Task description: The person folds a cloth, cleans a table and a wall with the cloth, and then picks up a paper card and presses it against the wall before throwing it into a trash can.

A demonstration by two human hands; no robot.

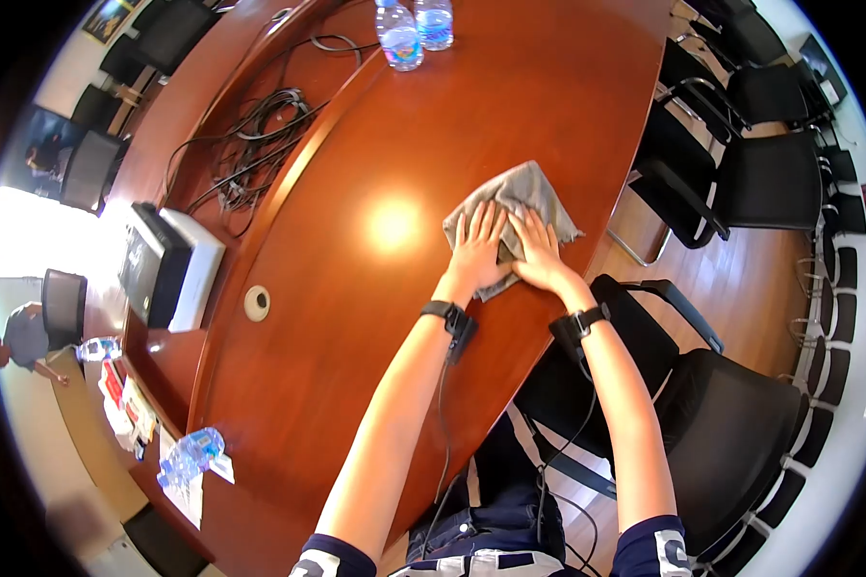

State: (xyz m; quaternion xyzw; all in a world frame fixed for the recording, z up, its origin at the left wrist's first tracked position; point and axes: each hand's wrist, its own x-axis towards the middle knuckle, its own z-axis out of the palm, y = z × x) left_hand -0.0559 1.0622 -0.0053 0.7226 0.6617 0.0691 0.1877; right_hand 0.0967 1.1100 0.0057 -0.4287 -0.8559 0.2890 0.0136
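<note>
A grey cloth (529,188) lies crumpled on the reddish-brown wooden table (356,337), close to its right edge. Both hands press down flat on it, side by side. My left hand (476,252) rests on the cloth's left part with the fingers spread. On the right part lies my right hand (541,252), fingers stretched out and slightly apart. Neither hand is closed round the cloth. Each wrist wears a black strap with a small device and a cable.
Two water bottles (399,38) stand at the table's far end. Black cables (260,135) lie tangled in the recess. More bottles (191,456) are at lower left, near a black-and-white box (168,269). Black chairs (731,423) line the right side. Another person (27,337) is at far left.
</note>
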